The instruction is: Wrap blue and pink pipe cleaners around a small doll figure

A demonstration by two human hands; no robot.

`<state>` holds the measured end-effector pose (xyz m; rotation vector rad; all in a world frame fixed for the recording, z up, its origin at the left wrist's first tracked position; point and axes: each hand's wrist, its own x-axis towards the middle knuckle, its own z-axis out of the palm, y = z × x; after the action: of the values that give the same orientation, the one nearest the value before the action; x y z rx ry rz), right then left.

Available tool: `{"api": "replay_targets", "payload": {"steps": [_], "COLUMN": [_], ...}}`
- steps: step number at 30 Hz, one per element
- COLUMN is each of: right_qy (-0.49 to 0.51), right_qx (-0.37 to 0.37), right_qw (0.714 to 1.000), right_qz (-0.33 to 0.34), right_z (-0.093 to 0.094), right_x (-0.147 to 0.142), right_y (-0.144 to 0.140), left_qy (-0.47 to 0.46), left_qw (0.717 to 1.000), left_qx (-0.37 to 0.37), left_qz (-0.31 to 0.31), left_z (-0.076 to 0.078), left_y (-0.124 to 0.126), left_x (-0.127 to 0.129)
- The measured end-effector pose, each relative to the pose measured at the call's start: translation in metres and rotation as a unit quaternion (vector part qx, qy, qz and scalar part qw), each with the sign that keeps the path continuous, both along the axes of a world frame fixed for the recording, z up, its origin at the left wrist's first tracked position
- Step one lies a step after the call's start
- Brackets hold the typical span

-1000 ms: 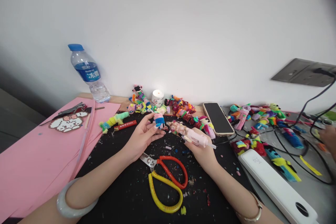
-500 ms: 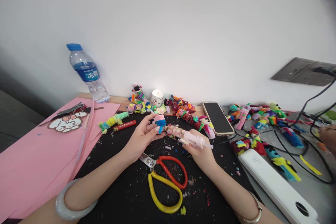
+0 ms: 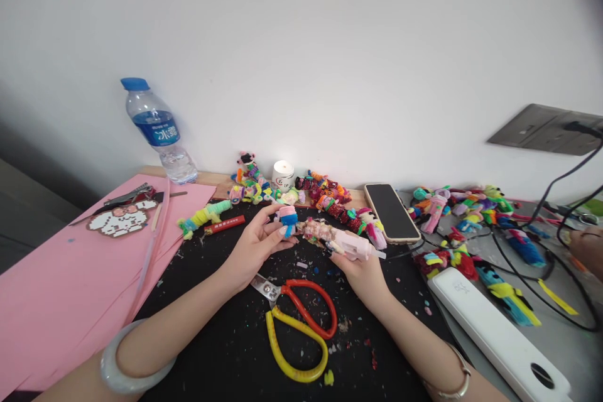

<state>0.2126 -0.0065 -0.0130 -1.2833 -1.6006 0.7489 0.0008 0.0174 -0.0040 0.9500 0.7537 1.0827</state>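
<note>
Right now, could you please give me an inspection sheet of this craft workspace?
Surface: black mat strewn with coloured scraps; pink sheets to its left.
Job's things: small blue and pink fuzzy figure; pink glue gun, its nozzle end crusted with scraps and pointed at the figure.
Clutter: red and yellow scissors, water bottle, candle, phone, bead piece, many fuzzy figures.
Grippers: left hand holds the figure; right hand grips the glue gun.
Cables: black cables looping at right; white power strip.
Surroundings: white wall; another person's hand at the right edge.
</note>
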Motion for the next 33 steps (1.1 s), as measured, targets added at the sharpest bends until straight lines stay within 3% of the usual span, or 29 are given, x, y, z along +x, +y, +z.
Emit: {"api": "replay_targets", "payload": {"steps": [33], "right_qy": [-0.001], "right_qx": [-0.016], "right_qw": [1.0], "right_qz": [0.003], "right_z": [0.0012], "right_x": [0.001], "right_y": [0.002], "left_qy": [0.005], "left_qw": [1.0], "left_qx": [-0.01], "left_qz": [0.004], "left_z": [0.0029], "left_y": [-0.0011], "left_x": [0.0009]}}
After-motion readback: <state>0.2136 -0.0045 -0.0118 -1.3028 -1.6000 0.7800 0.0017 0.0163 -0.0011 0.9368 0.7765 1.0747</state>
